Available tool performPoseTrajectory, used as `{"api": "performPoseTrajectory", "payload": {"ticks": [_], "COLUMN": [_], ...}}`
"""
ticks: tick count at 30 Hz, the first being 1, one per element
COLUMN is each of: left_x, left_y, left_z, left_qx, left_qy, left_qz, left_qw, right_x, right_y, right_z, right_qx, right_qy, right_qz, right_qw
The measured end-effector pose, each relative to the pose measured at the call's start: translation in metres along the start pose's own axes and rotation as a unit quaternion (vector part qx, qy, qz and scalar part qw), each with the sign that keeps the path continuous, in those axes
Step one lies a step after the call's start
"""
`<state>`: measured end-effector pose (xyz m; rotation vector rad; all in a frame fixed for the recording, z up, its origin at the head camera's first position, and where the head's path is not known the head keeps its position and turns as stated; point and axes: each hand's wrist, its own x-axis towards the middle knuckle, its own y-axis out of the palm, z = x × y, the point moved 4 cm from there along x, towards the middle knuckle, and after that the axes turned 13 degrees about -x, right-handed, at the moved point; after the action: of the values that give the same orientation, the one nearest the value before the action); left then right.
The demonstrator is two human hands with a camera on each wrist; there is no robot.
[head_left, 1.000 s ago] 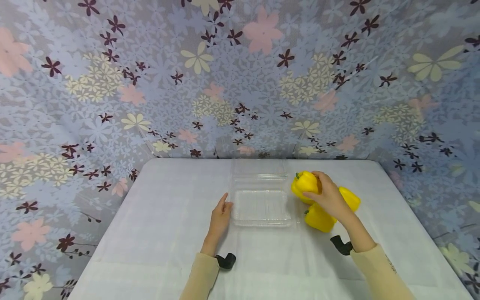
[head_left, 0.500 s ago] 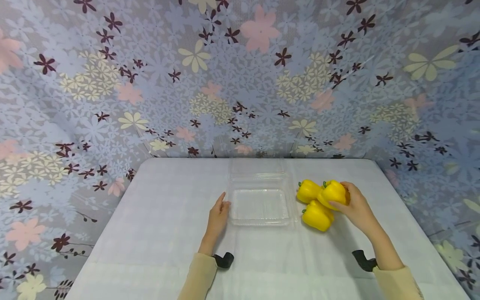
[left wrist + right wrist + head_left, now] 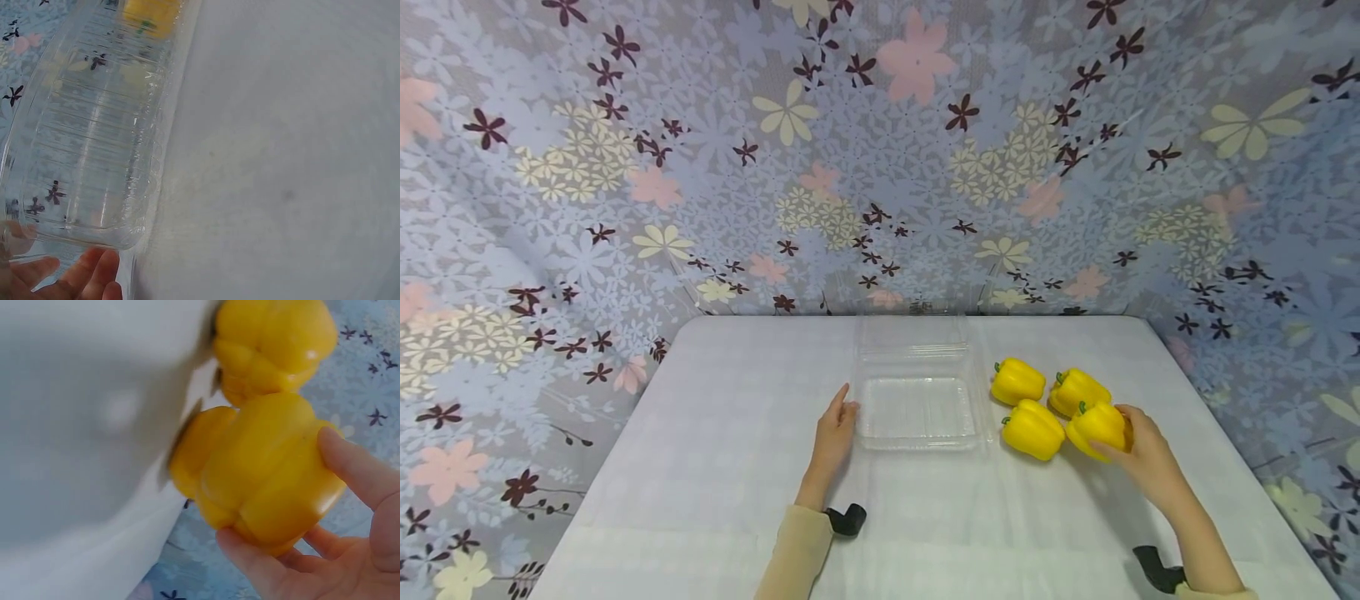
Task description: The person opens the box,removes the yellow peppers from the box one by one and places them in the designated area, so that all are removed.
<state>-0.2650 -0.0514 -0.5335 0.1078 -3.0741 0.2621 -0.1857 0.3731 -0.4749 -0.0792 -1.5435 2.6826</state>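
In the head view my right hand [image 3: 1150, 458] grips a yellow bell pepper [image 3: 1093, 429], thumb on its near side and fingers round its far right side. The right wrist view shows the held pepper [image 3: 269, 469] close up, with other peppers beyond it. Three more yellow bell peppers lie near it: one behind [image 3: 1078, 392], one at front left [image 3: 1033, 429] and one at back left [image 3: 1018, 382]. My left hand [image 3: 835, 433] rests at the left side of a clear plastic clamshell box [image 3: 917, 444], its fingers [image 3: 103, 272] loosely extended at the box's end.
The box's lid [image 3: 913, 333] stands open towards the back of the white-covered table [image 3: 737, 417]. A flowered cloth [image 3: 880, 167] hangs behind the table. Black wrist-worn pieces [image 3: 847, 521] jut from both wrists.
My right hand has moved right and towards me. It left one pepper at back right and now holds another in front of it. The left hand stays by the box.
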Motion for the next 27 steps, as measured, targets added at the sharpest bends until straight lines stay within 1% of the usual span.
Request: {"api": "performPoseTrajectory", "payload": {"ticks": [6, 12, 15, 18, 19, 23, 27], "left_x": [-0.001, 0.001, 0.001, 0.0, -0.001, -0.001, -0.001], "left_y": [-0.001, -0.001, 0.0, 0.0, 0.0, 0.001, 0.003], "left_z": [-0.002, -0.001, 0.001, 0.002, 0.002, 0.003, 0.004], "left_qx": [-0.002, 0.001, 0.005, 0.006, 0.007, 0.004, 0.0], "left_qy": [0.002, -0.001, -0.002, -0.001, -0.003, 0.005, 0.014], "left_qz": [-0.002, 0.0, 0.002, 0.002, 0.002, 0.003, 0.003], "left_qw": [1.0, 1.0, 1.0, 1.0, 1.0, 1.0, 0.9999], "right_x": [-0.003, -0.004, -0.004, -0.004, -0.004, -0.004, -0.005], "right_y": [0.012, 0.02, 0.021, 0.022, 0.022, 0.022, 0.018], "right_z": [-0.014, -0.017, -0.017, -0.016, -0.016, -0.017, -0.015], "right_qx": [-0.016, -0.02, -0.025, -0.031, -0.031, -0.034, -0.054], "right_qy": [0.013, 0.016, 0.009, 0.014, 0.016, 0.033, 0.03], "right_qz": [0.026, 0.037, 0.03, 0.032, 0.035, 0.056, 0.063], "right_qw": [0.9995, 0.999, 0.9992, 0.9989, 0.9988, 0.9973, 0.9961]}}
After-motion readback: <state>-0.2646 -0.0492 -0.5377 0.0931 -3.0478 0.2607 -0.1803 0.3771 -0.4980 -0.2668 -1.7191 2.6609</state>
